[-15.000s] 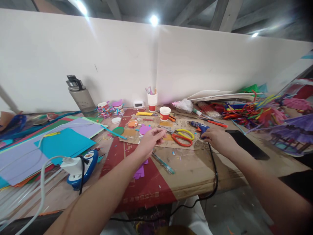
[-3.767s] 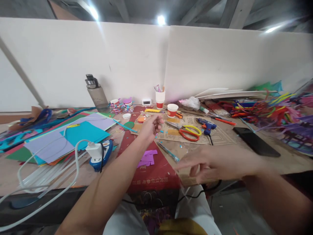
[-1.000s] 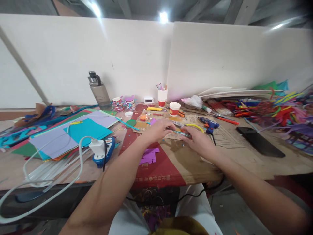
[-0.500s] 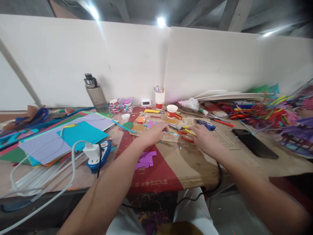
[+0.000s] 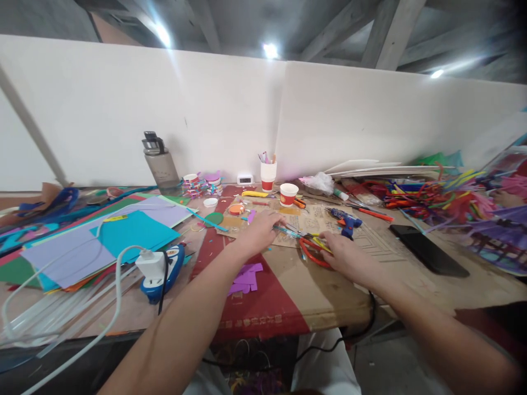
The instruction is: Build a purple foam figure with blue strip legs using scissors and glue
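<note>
My left hand (image 5: 258, 235) rests on the cardboard sheet (image 5: 325, 280) and pinches the near end of a teal pen (image 5: 287, 231), which points to the right. My right hand (image 5: 348, 257) lies just right of it, with its fingers closed over the yellow and red handles of a pair of scissors (image 5: 312, 249). The scissors lie flat on the cardboard, blades towards the pen. A blue glue gun (image 5: 348, 221) lies just behind my right hand, its black cord running off the table's front edge.
A black phone (image 5: 428, 249) lies to the right, with a heap of pipe cleaners (image 5: 432, 195) behind it. Coloured paper sheets (image 5: 123, 236), a white plug (image 5: 150, 263) and purple scraps (image 5: 247, 275) sit at left. Paper cups (image 5: 288, 193) and a bottle (image 5: 160, 163) stand by the wall.
My right hand let go of the pen's far end, moved right onto the scissors and drew them nearer. My left hand kept the pen.
</note>
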Demonstrator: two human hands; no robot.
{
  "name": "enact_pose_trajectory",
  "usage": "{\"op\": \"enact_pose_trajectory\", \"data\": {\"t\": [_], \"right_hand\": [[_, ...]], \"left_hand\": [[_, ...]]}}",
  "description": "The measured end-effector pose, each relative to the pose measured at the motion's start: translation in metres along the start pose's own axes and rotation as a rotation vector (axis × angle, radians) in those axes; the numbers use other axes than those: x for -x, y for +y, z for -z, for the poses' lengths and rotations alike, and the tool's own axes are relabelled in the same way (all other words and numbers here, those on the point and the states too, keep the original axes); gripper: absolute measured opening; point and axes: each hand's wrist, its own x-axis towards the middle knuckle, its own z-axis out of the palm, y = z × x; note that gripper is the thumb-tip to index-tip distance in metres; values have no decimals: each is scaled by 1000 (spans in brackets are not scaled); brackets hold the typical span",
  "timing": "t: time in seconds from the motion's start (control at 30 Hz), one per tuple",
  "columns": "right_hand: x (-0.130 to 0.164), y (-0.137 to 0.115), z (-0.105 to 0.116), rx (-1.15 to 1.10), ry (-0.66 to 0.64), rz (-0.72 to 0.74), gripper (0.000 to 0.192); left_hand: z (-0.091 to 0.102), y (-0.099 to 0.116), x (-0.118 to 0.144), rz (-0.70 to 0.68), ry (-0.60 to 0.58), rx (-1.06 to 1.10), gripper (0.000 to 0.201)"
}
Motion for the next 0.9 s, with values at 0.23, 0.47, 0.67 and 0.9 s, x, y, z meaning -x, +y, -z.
{"op": "enact_pose_trajectory", "data": {"t": [0.23,0.47,0.67,0.9], "right_hand": [[-19,2,21,-42,48,51,26],[-107,3,28,106,26,-77,27],[-141,0,6,162,-52,-152,30],[-153,1,0,165,-49,-180,32]], "left_hand": [[-10,3,-1,-58,-88,-71,34],[-13,2,0,-114,-99,-87,32],[-14,1,1,-112,-108,-107,30],[-14,3,1,-125,-113,-99,29]]}}
